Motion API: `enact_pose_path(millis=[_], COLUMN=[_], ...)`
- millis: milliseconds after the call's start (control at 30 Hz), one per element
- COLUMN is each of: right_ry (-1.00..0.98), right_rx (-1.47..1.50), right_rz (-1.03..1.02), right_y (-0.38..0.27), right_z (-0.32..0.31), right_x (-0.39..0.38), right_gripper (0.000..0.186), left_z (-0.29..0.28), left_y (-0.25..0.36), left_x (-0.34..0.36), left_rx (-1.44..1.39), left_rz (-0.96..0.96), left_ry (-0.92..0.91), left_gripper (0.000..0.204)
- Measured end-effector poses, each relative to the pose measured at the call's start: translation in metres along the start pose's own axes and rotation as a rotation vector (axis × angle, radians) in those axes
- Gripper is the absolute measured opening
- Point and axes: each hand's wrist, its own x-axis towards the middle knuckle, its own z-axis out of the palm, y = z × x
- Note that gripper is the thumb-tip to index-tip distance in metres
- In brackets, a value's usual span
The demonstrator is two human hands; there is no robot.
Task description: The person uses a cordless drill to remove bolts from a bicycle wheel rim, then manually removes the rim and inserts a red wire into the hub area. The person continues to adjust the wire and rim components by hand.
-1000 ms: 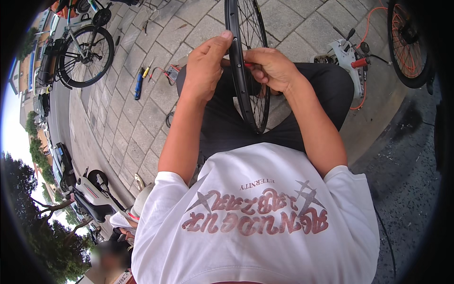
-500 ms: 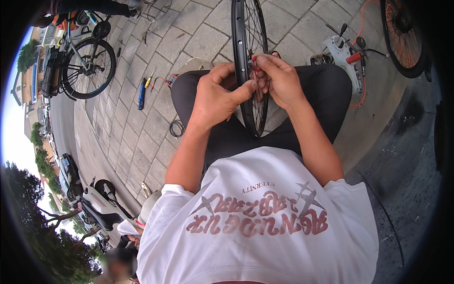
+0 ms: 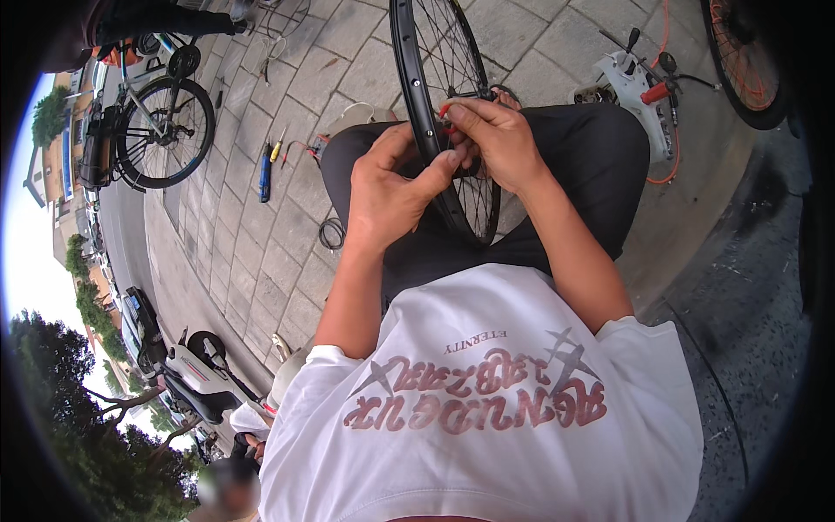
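A bicycle wheel (image 3: 407, 70) with a black rim and thin spokes stands upright between my knees, its top leaning left. My left hand (image 3: 389, 181) is closed around the rim from the left, thumb on the near side and fingers partly hidden behind. On the spoke side, my right hand (image 3: 502, 143) pinches a small red spoke wrench (image 3: 445, 110) against the spokes close to the rim. Most of that wrench is covered by my fingers. The bare rim carries no tyre.
On the paving to the left lie a blue-handled tool (image 3: 264, 178), a yellow screwdriver (image 3: 277, 150) and a coiled black cable (image 3: 331, 233). A white stand with a red-handled part (image 3: 654, 93) is at right. Bicycles (image 3: 165, 130) and a parked scooter (image 3: 196, 374) stand farther off.
The wheel's upper part has tipped left, and both hands have shifted slightly left with it. My grip on the rim and on the red spoke wrench stays.
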Motion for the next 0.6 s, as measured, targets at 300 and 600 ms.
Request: enact_pose_path(millis=[300, 600], right_ry=[-0.068, -0.120], right_rx=[0.109, 0.424], right_rz=[0.077, 0.344], right_y=[-0.005, -0.017], right_z=[0.006, 0.007], right_x=[-0.004, -0.013], right_gripper=[0.031, 0.034], left_z=[-0.004, -0.006], left_y=[-0.003, -0.003], left_x=[-0.002, -0.001], left_rx=[0.119, 0.305], left_rz=[0.059, 0.203], left_ry=[0.032, 0.009], left_gripper=[0.039, 0.046])
